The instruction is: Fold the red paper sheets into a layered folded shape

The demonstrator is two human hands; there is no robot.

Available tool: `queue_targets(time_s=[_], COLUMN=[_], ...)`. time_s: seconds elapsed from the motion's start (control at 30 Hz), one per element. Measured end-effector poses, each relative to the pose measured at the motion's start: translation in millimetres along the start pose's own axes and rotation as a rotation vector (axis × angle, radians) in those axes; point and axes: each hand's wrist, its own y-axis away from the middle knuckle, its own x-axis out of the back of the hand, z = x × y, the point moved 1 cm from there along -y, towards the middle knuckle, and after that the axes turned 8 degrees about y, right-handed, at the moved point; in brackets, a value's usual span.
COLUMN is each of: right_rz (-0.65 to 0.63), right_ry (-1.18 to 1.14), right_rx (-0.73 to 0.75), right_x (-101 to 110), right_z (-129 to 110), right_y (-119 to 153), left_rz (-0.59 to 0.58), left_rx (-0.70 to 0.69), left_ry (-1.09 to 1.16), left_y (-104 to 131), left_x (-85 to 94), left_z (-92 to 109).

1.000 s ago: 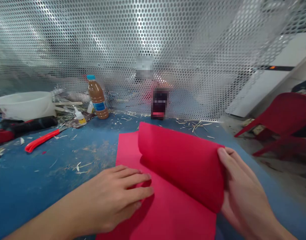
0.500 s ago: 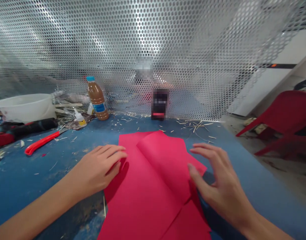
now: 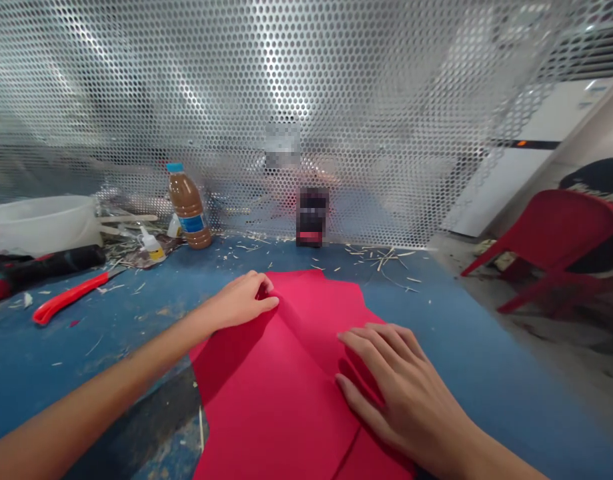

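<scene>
Red paper (image 3: 266, 393), several overlapping sheets, lies in front of me on the blue table, with a folded-over flap in its upper part. My left hand (image 3: 243, 300) is at the upper left end of the flap, thumb and curled fingers closed about its corner. Over the right side of the paper is my right hand (image 3: 396, 387), its fingers stretched out and the thumb apart. The fingertips are close to the flap; whether they press on it I cannot tell.
A red-handled knife (image 3: 71, 298), a small glue bottle (image 3: 152, 245), a white tub (image 3: 46, 223) and a brown-filled bottle (image 3: 189, 210) stand or lie at left. A black box (image 3: 312, 217) is by the perforated metal panel (image 3: 226, 87). Straw scraps litter the table (image 3: 466, 373). A red chair (image 3: 561, 233) stands at right.
My left hand has moved right and slightly up, onto the flap's corner. My right hand has come left, over the paper. The view has shifted slightly.
</scene>
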Motion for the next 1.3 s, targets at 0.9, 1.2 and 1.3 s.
queue_targets(time_s=[0.9, 1.2, 1.3], right_rz=[-0.027, 0.199, 0.242], right_ry=[-1.626, -1.423, -1.364], right_rx=[-1.068, -0.995, -0.997], right_x=[17, 33, 39], right_z=[-14, -16, -21], right_y=[-18, -17, -20], left_rz=[0.242, 0.155, 0.233], left_rx=[0.068, 0.008, -0.030], left_ry=[0.554, 0.513, 0.294], left_y=[124, 123, 125], left_x=[9.2, 19.0, 21.6], left_z=[19, 2, 3])
